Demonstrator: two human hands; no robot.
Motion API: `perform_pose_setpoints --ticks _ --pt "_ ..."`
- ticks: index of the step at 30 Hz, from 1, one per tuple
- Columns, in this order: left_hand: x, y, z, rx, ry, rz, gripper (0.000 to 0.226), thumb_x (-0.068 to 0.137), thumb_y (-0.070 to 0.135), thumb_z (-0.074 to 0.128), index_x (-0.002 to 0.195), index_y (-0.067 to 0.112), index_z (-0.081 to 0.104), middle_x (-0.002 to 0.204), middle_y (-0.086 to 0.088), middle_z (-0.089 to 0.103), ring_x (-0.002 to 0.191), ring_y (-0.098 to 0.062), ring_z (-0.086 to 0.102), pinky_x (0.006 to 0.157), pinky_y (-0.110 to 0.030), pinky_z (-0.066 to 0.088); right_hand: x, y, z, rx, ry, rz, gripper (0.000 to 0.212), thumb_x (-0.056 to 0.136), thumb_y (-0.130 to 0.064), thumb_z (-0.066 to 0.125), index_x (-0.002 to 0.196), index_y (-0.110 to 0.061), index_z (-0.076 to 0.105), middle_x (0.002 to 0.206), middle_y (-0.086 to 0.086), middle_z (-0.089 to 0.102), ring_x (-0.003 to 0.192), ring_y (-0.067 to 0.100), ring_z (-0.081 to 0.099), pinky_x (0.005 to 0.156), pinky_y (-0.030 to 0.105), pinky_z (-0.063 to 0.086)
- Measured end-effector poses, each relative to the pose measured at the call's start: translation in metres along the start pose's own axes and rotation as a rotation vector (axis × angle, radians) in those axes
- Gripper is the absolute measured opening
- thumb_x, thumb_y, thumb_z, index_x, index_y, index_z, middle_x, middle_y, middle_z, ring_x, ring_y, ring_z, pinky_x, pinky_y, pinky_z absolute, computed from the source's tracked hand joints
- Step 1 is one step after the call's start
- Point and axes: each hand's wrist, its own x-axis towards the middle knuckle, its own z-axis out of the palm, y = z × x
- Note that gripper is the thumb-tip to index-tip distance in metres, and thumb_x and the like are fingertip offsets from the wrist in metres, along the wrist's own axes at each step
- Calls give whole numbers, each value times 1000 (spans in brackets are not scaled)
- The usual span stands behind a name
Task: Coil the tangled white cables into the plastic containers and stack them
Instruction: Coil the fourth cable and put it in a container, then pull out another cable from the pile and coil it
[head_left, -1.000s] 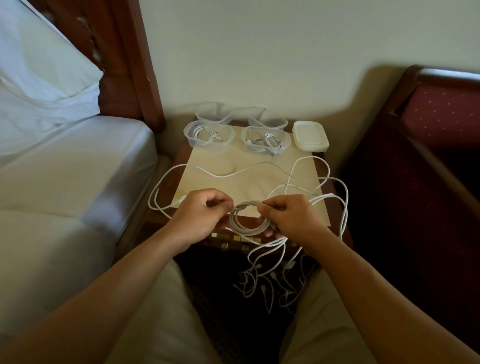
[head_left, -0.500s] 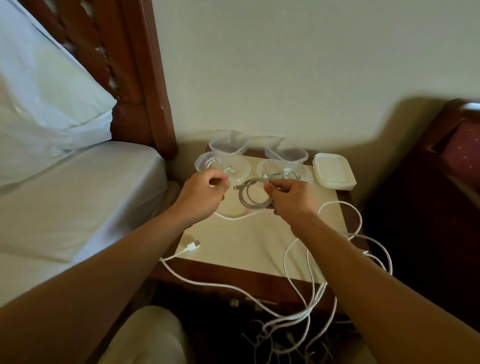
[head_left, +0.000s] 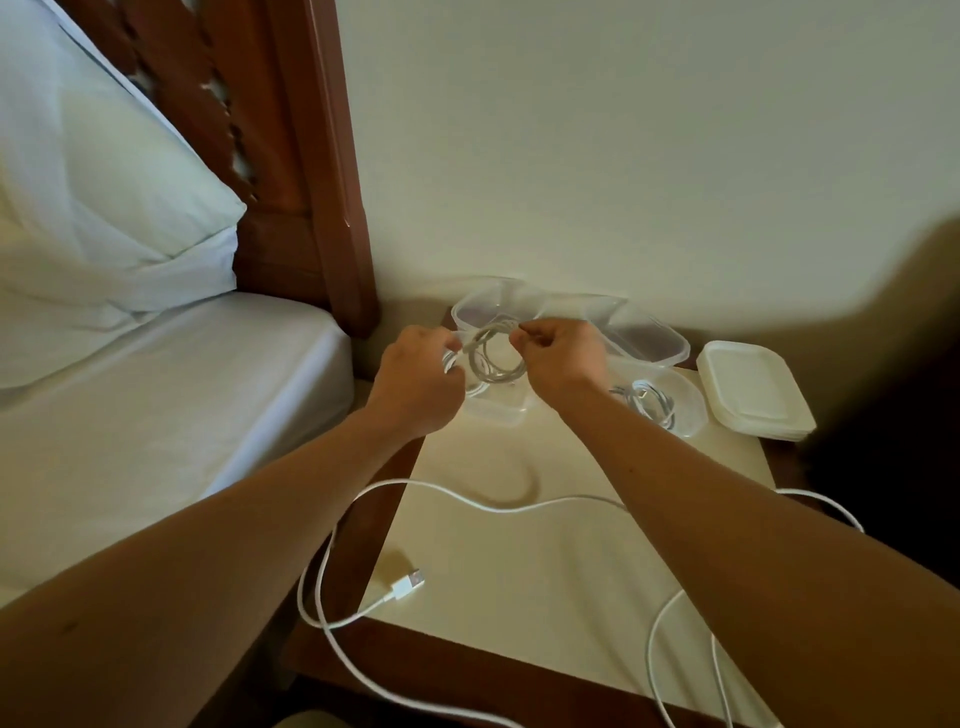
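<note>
Left hand (head_left: 415, 382) and right hand (head_left: 563, 358) both pinch coiled cable (head_left: 493, 356), held between them over clear container (head_left: 496, 405); lid stack (head_left: 753, 389) right of right hand.

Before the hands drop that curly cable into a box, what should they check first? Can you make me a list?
1. Coil held on both sides: ok. The left hand and right hand both pinch the coiled cable.
2. Coil is wound tidy: ok, the loops sit together.
3. Empty container below the coil: cannot tell, the hands hide where it hangs.
4. Front left container free: not ok, it seems to hold a cable already.
5. Lids ready: ok, stacked at the right.
6. All cables done: not ok, a loose cable lies across the table.
</note>
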Motion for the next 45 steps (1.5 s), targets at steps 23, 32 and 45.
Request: perform_pose_setpoints --ticks 23,32,45 --pt "-61 32 15 -104 184 241 24 88 15 61 110 19 69 130 0 60 127 -17 50 103 -18 31 -19 6 -29 -381 -26 -161 25 98 -32 62 118 -23 72 114 0 73 103 20 67 93 41 56" --pt "-203 106 50 -269 -110 260 19 94 22 62 109 34 62 112 22 51 97 1 52 82 -14 41 -106 21 -129 -164 -87 -70 18 95 -11 62 103 -19 76 89 -6 73 71 7 66 68 19 54" --pt "-290 140 121 354 -310 532 69 90 54 65 147 30 34 154 -6 30 133 -31 42 106 -46 39 -213 76 -232 -755 -141 68 80 78 -83 55 139 -31 53 135 6 49 124 31 51 100 51 50"
